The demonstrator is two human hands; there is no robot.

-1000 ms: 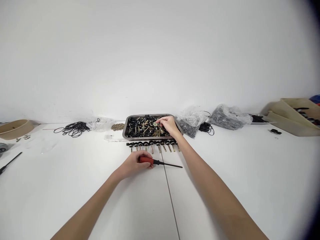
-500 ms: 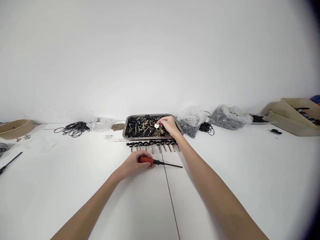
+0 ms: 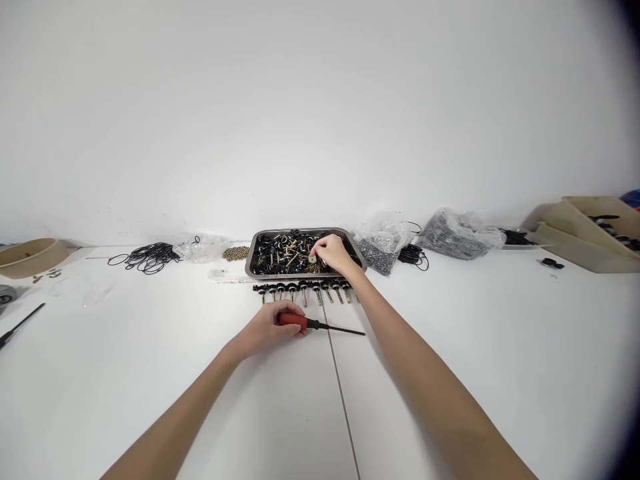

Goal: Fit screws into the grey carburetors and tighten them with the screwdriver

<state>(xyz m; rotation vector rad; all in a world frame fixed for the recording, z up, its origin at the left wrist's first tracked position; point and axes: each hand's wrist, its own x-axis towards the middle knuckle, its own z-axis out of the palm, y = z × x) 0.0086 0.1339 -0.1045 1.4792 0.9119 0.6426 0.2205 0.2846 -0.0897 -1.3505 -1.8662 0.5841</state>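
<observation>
My left hand (image 3: 277,323) is wrapped round the red handle of a screwdriver (image 3: 293,321), whose dark shaft points right above the white table. Over the metal tray (image 3: 249,265), my right hand (image 3: 333,253) pinches a small round pale disc (image 3: 313,259) between its fingertips. Black and brass-coloured parts (image 3: 286,252) fill the tray in a loose heap. Between the tray and my left hand runs a row of black-headed parts with brass-coloured shafts (image 3: 303,293), pointing toward me. My right forearm hides the row's right end.
Black rings (image 3: 150,258) and a pile of small brass pieces (image 3: 235,253) lie left of the tray. Plastic bags (image 3: 457,237) of small grey parts stand to its right. A beige bin (image 3: 575,233) is far right, a tan bowl (image 3: 30,259) far left, near another screwdriver (image 3: 20,325).
My right hand has shifted slightly left and down over the tray, and the disc has tilted, looking duller. My left hand and the screwdriver stay in place.
</observation>
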